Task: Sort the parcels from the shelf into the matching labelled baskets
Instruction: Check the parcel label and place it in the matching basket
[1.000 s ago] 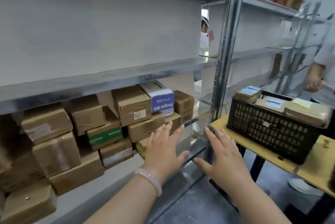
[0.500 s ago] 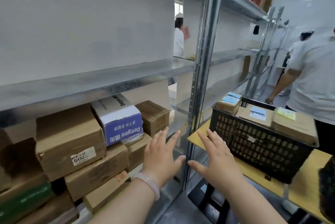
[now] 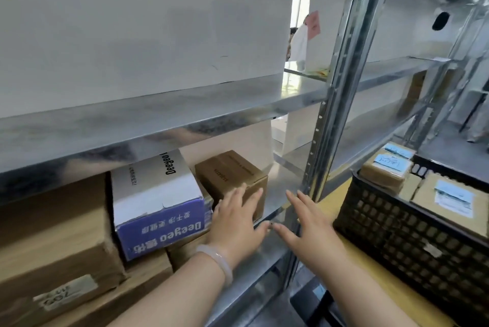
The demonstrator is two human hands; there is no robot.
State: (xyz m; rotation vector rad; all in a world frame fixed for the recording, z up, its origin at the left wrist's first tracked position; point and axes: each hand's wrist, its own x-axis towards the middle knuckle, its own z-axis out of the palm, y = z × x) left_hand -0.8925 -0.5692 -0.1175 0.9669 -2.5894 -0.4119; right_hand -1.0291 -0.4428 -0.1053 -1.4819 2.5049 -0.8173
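Observation:
Cardboard parcels are stacked on the lower level of a metal shelf (image 3: 164, 117). A small brown box (image 3: 230, 170) stands at the right end of the stack, beside a white and purple box (image 3: 156, 194) printed "Deeyeo". My left hand (image 3: 238, 221) reaches out with straight fingers, its fingertips at the front face of the small brown box. My right hand (image 3: 307, 223) is stretched out flat just right of it, in front of the shelf's upright post (image 3: 333, 104), holding nothing. A black plastic basket (image 3: 397, 229) with labelled parcels stands on the right.
A large brown box (image 3: 53, 234) with a "705" label fills the lower left of the shelf. The basket stands on a yellow wooden table (image 3: 370, 273). More metal racks run along the right. A person in white (image 3: 299, 38) shows through the gap behind the shelf.
I have moved closer to the shelf and both hands have advanced toward the small brown box. The person in white on the right has left the view.

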